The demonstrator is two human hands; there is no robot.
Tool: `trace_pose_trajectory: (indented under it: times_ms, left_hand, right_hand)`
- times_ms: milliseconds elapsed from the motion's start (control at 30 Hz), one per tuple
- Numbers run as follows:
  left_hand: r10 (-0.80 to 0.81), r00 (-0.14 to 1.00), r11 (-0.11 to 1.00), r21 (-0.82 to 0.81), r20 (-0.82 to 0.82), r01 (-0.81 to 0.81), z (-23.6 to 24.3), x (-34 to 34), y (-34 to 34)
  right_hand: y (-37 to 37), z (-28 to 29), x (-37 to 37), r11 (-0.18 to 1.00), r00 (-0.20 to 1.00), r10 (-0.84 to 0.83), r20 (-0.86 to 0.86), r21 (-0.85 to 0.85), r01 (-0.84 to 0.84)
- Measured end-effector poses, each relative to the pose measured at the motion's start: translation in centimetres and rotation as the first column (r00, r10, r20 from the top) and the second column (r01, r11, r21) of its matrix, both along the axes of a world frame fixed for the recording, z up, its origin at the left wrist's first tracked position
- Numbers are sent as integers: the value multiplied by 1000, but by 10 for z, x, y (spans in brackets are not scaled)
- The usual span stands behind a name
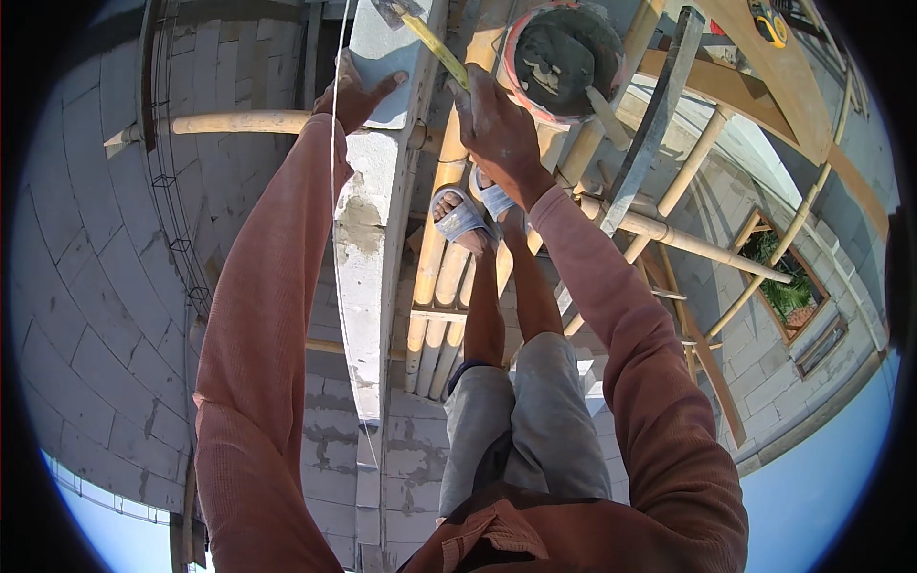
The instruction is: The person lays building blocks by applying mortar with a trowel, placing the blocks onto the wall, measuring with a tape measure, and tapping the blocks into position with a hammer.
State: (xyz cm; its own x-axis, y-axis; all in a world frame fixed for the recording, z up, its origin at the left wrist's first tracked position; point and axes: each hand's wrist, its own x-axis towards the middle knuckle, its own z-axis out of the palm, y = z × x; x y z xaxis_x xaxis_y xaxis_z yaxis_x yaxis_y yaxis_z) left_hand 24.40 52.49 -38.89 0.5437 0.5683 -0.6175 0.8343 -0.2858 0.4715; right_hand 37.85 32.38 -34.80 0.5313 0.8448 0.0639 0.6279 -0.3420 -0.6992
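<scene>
- Tool, yellow-handled (437, 45), upper centre: right hand (499, 129) closed round the handle's lower end, head over the block, presumably for reach and control.
- Block, pale (382, 59), upper centre, atop the wall (363, 282): left hand (351, 100) open against its left side, thumb on top, seemingly steadying it.
- String (336, 172), left of centre, along the wall: likely an alignment guide.
- Bucket (507, 65) with grey mortar (559, 72), top centre: apparently kept within reach.

Top (611, 535): dusty reddish-brown, fine ribbed texture. Left sleeve (253, 368) at left of frame, right sleeve (635, 329) at right; both long, creased at elbow. Collar flap (511, 535), bottom centre. Shorts (556, 411): grey, lower centre. Sandals (460, 218): pale blue-grey, broad strap, open-toed, mid-frame. Right hand (501, 136): bare, pale smudges.
</scene>
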Motion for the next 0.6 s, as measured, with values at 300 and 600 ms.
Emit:
trace_pose_trajectory:
  times_ms: [300,600]
  left_hand:
    - [-8,998,998,-55,61,11,-7,-1,3]
    - [13,996,990,-143,90,0,-8,0,7]
  right_hand:
    - [8,-6,8,995,998,69,10,-75,-68]
    - [1,-10,10,960,992,106,-66,-254,-120]
